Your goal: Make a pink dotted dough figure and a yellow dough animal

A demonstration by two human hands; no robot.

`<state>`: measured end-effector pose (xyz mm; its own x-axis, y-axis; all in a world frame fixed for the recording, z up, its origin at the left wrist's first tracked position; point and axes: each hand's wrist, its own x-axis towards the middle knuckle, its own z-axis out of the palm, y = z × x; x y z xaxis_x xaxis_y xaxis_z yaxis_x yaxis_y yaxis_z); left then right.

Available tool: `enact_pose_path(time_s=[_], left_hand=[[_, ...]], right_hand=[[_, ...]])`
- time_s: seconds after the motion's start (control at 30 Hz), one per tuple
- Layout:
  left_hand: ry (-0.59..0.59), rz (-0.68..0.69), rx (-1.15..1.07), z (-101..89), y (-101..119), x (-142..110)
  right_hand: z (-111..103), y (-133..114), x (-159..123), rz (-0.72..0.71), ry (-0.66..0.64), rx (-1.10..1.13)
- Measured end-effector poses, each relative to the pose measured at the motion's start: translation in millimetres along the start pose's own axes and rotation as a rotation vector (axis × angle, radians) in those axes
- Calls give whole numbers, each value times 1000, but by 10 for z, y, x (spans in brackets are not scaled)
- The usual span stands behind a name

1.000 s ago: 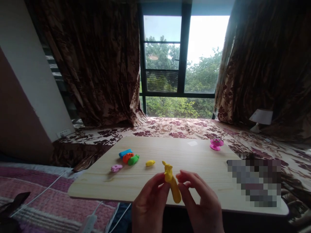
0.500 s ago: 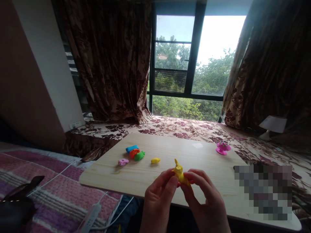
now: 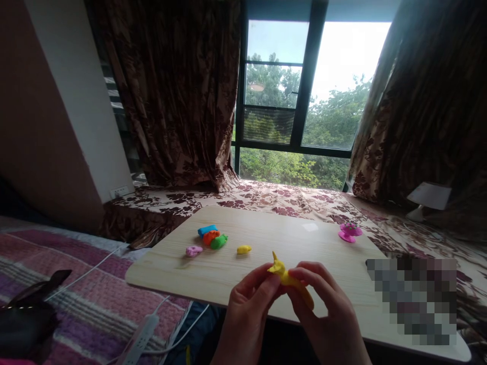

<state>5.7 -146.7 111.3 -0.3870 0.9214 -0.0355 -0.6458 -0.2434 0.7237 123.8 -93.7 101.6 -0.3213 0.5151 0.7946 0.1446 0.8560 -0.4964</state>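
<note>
Both hands pinch one long yellow clay figure [image 3: 289, 278] above the near edge of a pale wooden board [image 3: 266, 238]. My left hand [image 3: 249, 312] grips it near its pointed head. My right hand [image 3: 327, 317] wraps the tail end, which sticks out below the fingers. On the board's left lie a blue clay piece [image 3: 207, 230], an orange one [image 3: 210, 236], a green one [image 3: 218, 242], a pink one [image 3: 194, 250] and a small yellow lump [image 3: 244, 249]. A magenta clay shape [image 3: 350, 232] stands at the far right.
The board rests on a floral bedspread [image 3: 266, 195] before a window with brown curtains. A white power strip [image 3: 142, 340] and cables lie on the striped blanket at left. A small lamp [image 3: 428, 198] stands at right. A blurred patch covers the board's right corner.
The view has swung left. The yellow figure has tipped from near upright to lying slanted, and both hands have shifted right with it.
</note>
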Motion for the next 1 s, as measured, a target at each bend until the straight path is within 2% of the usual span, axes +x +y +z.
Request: enact_pose_path(time_s=[0.13, 0.27, 0.43, 0.7, 1.0], left_hand=[[-43, -79, -20, -18, -25, 5], [-44, -97, -20, -20, -93, 42], [16, -94, -49, -14, -167, 106], [-32, -69, -43, -21, -165, 95], [-18, -71, 37, -53, -149, 111]], right_hand=[[-38, 34, 0, -33, -11, -154], [2, 69, -23, -88, 13, -282], [81, 64, -61, -81, 18, -256], [123, 59, -81, -23, -33, -195], [-12, 97, -70, -65, -213, -242]])
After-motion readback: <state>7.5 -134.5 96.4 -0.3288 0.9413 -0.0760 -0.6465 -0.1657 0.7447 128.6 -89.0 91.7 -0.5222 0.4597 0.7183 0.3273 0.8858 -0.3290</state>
